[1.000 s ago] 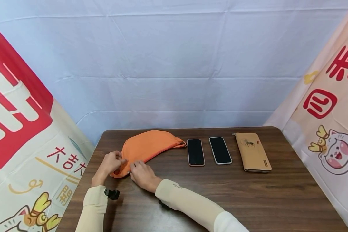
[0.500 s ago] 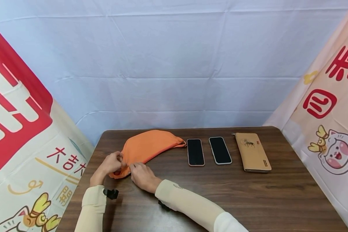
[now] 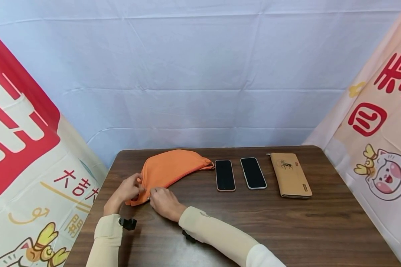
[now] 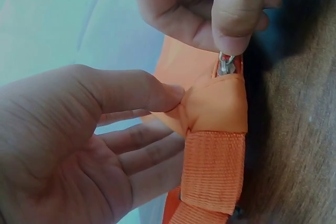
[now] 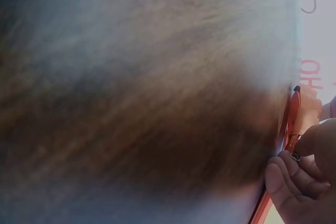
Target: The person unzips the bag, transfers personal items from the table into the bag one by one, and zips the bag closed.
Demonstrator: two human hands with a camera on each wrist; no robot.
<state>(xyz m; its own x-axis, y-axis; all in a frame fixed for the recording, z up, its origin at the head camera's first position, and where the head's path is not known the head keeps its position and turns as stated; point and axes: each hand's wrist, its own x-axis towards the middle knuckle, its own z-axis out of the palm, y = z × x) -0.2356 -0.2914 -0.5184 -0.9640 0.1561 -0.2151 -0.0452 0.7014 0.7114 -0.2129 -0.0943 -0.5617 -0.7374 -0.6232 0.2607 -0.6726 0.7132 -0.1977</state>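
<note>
Here, left hand: fingers pinch orange bag, best held taut.
Right hand: fingers pinch zipper pull; steady, in-line tugging should suit.

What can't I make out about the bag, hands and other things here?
Head view: inside of the orange bag, hidden by its cloth.
Head view: lettering on the wallet, too small to read.
Left wrist view: part of the zipper pull, covered by the grip of the right hand.
Left wrist view: some fingertips of the left hand, hidden behind the orange bag.
Right wrist view: table, blurred.
</note>
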